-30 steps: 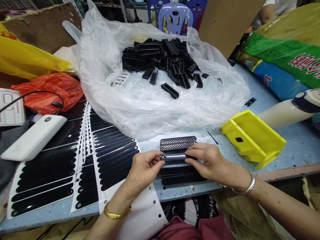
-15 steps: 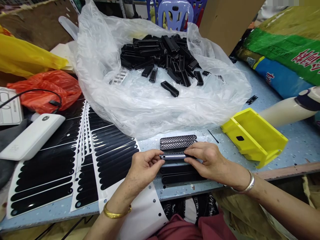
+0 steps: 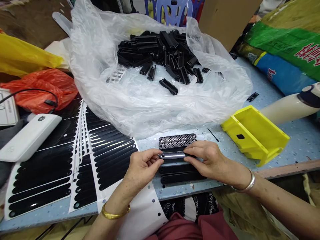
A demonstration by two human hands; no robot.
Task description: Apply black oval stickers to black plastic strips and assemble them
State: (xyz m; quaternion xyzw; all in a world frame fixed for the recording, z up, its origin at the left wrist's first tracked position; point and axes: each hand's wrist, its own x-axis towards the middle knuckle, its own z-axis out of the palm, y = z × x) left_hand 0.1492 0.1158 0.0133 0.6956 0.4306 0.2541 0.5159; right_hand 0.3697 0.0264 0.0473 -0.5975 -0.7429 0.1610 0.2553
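My left hand pinches the left end of a long glossy black strip, and my right hand pinches and presses its right end. The strip lies across a row of black slotted plastic parts on the blue table. Two perforated parts lie just behind it, and two covered ones just in front. Sheets of black adhesive strips lie left of my left hand.
A clear plastic bag holding a pile of black slotted parts fills the table's middle. A yellow plastic jig stands to the right, a white power bank and orange bag to the left. The table edge runs near my right wrist.
Both hands stay pinched on the strip in the same place. Only the view has shifted slightly.
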